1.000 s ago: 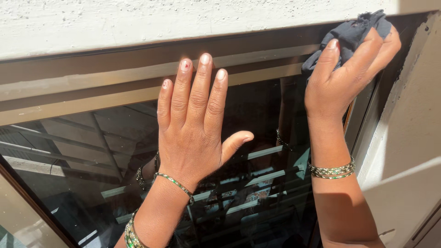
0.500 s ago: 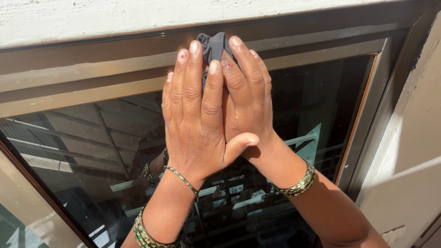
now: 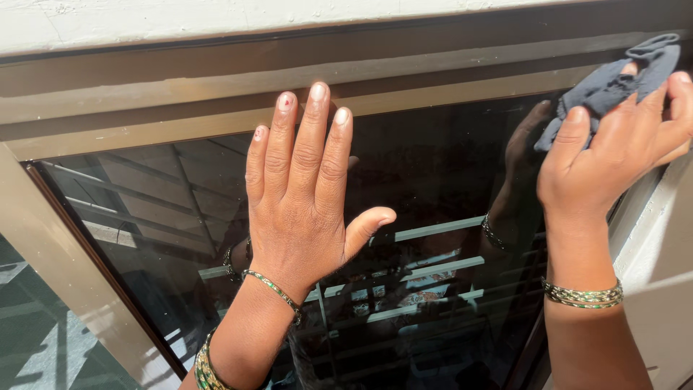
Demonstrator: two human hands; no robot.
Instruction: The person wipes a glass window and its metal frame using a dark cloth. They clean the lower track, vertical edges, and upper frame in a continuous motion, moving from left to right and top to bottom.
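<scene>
Cloth (image 3: 613,83), dark grey, is sitting bunched in my right hand (image 3: 613,155), the grip pinching it against the top right corner of the window pane (image 3: 433,173). My left hand (image 3: 303,195) is lying flat, fingers spread wide, bracing me on the glass.

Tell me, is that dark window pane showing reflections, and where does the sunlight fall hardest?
In the head view, the dark glass pane acts like a mirror, reflecting railings, roof beams and both wrists; hard sun lights the left hand, the right hand with its grey cloth, and nearly washes out the white wall above; the bronze frame shows a soft sheen; focus looks sharp throughout.
</scene>
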